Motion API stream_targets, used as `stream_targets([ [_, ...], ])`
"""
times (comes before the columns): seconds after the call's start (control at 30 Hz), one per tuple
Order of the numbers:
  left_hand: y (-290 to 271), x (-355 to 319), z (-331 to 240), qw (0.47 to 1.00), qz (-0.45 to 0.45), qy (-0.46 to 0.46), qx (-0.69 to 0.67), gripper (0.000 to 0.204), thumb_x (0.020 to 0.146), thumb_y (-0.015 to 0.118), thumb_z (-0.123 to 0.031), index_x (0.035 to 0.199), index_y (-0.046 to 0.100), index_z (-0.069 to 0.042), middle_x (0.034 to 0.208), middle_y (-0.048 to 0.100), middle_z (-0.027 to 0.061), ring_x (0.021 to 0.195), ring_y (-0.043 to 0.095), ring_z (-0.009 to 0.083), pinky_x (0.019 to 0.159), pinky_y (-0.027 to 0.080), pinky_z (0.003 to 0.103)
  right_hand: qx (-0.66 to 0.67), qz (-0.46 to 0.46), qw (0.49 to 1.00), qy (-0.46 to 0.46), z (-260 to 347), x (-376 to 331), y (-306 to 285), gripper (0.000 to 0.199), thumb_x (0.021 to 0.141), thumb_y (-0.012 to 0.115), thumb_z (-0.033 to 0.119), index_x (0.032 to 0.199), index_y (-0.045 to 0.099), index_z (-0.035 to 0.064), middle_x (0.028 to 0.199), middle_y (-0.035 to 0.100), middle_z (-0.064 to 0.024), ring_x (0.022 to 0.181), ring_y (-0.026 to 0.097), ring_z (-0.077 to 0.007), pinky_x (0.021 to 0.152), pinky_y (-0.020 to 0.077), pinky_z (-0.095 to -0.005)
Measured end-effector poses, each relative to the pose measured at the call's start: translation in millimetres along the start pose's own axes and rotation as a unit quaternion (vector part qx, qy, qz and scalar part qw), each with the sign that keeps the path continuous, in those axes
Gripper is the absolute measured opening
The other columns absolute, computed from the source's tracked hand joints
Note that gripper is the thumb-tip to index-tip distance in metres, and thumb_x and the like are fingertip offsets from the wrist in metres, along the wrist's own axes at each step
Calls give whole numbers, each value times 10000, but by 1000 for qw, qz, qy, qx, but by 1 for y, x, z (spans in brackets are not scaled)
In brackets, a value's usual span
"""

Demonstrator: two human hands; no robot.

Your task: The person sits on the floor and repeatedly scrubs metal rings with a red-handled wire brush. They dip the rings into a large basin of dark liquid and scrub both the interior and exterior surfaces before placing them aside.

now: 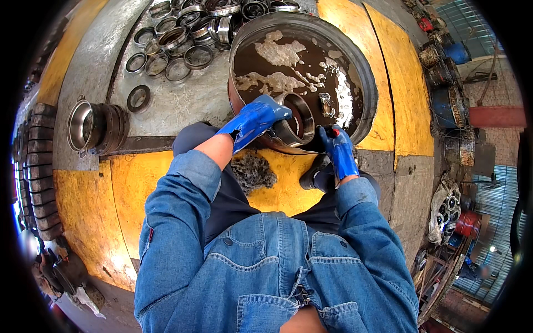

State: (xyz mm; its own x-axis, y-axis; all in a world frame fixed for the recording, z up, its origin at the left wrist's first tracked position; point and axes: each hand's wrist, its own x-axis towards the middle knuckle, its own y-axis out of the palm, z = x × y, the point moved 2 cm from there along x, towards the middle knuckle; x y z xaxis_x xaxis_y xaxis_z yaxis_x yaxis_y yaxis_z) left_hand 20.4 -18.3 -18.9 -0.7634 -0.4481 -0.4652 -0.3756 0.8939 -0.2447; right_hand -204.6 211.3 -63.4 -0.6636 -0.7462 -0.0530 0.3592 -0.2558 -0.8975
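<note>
My left hand [266, 112], in a wet blue rubber glove torn near the wrist, grips the left rim of a wide metal ring [288, 132]. The ring is tilted at the near edge of a large round tub [371, 114] of dark brown liquid. Close to the ring's right side is my right hand [340, 151], in a matching glove. Its fingers are bent together, with a bit of red at the tips; what they hold is unclear. Just beyond them, a small shiny piece [325, 104] shows in the liquid. Pale foam [277, 53] floats on the surface.
Several metal rings [183, 39] lie heaped beyond the tub's left side. One loose ring [139, 99] lies nearer, and a stack of ring-shaped parts [111, 130] stands at the left. A dark fibrous clump [252, 173] sits between my legs. Drums [448, 105] line the right.
</note>
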Motion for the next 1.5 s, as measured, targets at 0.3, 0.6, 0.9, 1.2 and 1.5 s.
stream_targets([
  [0.3, -3, -3, -8, 1000, 1, -15, 11, 595, 852, 750, -519, 1127, 763, 9, 1034, 766, 217, 949, 729, 333, 852, 539, 419, 16, 2, 1000, 14, -4, 2, 3, 316, 941, 745, 401, 1005, 770, 92, 961, 773, -169, 954, 733, -382, 835, 572, -458],
  [0.6, -1, -2, -1, 997, 16, -37, -65, 518, 852, 776, -431, 1120, 767, 12, 976, 771, 185, 842, 731, 275, 766, 563, 397, 0, -8, 1000, -22, 7, 0, -2, 332, 943, 739, 432, 989, 764, 104, 947, 765, -174, 948, 725, -391, 825, 567, -471],
  [0.9, 4, -22, -11, 963, 16, -4, -271, 283, 886, 766, -216, 904, 796, 65, 732, 720, 159, 519, 653, 220, 468, 547, 319, 3, -25, 1000, -18, -3, 2, 2, 306, 938, 758, 425, 953, 758, 119, 912, 753, -166, 899, 721, -386, 795, 565, -466],
  [1.2, -69, -51, -87, 902, -180, 158, -359, 207, 931, 739, -150, 1017, 735, 38, 831, 755, 121, 582, 679, 157, 439, 523, 289, -5, -14, 1000, 1, 15, -10, -14, 300, 965, 721, 420, 1001, 779, 128, 936, 766, -160, 928, 734, -368, 825, 571, -460],
  [1.5, -229, -21, -172, 900, -372, 225, -18, 471, 1007, 659, -405, 1195, 707, 24, 982, 714, 82, 843, 611, 168, 801, 499, 318, 13, -65, 998, -11, 23, -11, -6, 243, 930, 752, 372, 978, 754, 134, 948, 757, -146, 935, 720, -369, 818, 576, -468],
])
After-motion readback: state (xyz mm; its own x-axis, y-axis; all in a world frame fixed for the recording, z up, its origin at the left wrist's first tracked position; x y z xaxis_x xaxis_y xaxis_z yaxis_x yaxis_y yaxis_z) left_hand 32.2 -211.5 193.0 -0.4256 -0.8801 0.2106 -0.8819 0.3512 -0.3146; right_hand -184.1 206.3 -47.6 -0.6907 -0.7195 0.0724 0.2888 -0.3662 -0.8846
